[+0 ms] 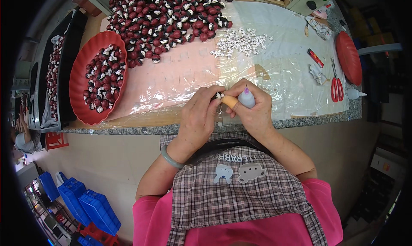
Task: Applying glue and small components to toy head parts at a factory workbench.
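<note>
My left hand pinches a small black-and-white piece between thumb and fingers, just above the table's near edge. Most of that piece is hidden by the fingertips. Close beside it, my right hand holds a squeeze bottle upright, its purple-collared thin tip pointing up. A tan finger cot covers the right thumb, whose end presses at the piece. Beyond my hands lies a loose spread of little white pieces. Farther left is a large heap of dark red, black and white ball-shaped pieces.
At left stands a red scalloped bowl of balls with white pieces, beside a black tray. Red-handled scissors, a red tube, another bottle and a red dish lie right. Plastic film covers the table.
</note>
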A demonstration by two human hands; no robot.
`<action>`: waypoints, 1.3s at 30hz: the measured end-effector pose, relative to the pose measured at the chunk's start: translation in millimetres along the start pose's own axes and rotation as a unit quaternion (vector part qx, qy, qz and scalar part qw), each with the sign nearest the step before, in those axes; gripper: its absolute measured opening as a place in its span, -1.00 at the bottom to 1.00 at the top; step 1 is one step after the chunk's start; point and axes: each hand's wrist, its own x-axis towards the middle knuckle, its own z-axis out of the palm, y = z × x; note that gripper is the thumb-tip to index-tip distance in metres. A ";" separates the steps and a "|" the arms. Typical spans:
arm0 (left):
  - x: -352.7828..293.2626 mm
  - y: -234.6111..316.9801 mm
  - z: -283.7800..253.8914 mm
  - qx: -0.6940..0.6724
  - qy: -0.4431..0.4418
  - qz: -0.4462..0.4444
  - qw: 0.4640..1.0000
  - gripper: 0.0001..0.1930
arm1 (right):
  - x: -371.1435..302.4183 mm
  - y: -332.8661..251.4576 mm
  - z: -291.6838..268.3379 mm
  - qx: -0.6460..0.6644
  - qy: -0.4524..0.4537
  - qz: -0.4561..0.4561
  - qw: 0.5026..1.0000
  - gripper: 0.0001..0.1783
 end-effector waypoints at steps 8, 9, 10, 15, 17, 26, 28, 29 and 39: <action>12.6 -6.1 -104.2 0.261 0.183 0.020 0.948 -0.74 | 14.8 -9.1 -23.4 -0.010 -0.068 -0.012 0.998 -0.73; 14.9 -8.6 -127.1 0.326 0.218 0.027 0.920 -0.76 | 13.9 -5.1 -30.4 -0.008 -0.060 -0.014 0.998 -0.75; 13.4 -14.8 -148.5 0.385 0.204 0.011 0.900 -0.76 | 13.1 -5.1 -34.2 -0.004 -0.063 -0.016 0.998 -0.75; 38.1 -26.0 -141.9 0.514 0.155 0.086 0.839 -0.68 | 8.3 -4.4 -41.4 -0.033 -0.043 0.027 0.998 -0.82; 54.4 -29.7 -118.6 0.467 0.141 0.134 0.863 -0.73 | 7.4 -4.2 -40.7 -0.038 -0.046 0.022 0.998 -0.83; 61.0 -32.0 -83.0 0.412 0.076 0.020 0.908 -0.91 | 4.8 -3.3 -49.3 -0.110 -0.052 -0.029 0.992 -0.82; 55.6 -37.9 -82.1 0.426 0.074 0.021 0.901 -0.92 | 6.1 -4.1 -47.1 -0.100 -0.053 -0.015 0.993 -0.81; 54.0 -40.4 -80.4 0.426 0.080 0.005 0.901 -0.90 | 6.1 -4.6 -46.2 -0.098 -0.054 -0.015 0.994 -0.81; 48.7 -54.8 -69.6 0.314 0.094 0.041 0.944 -0.90 | 5.2 -7.3 -51.3 -0.085 -0.067 0.035 0.994 -0.71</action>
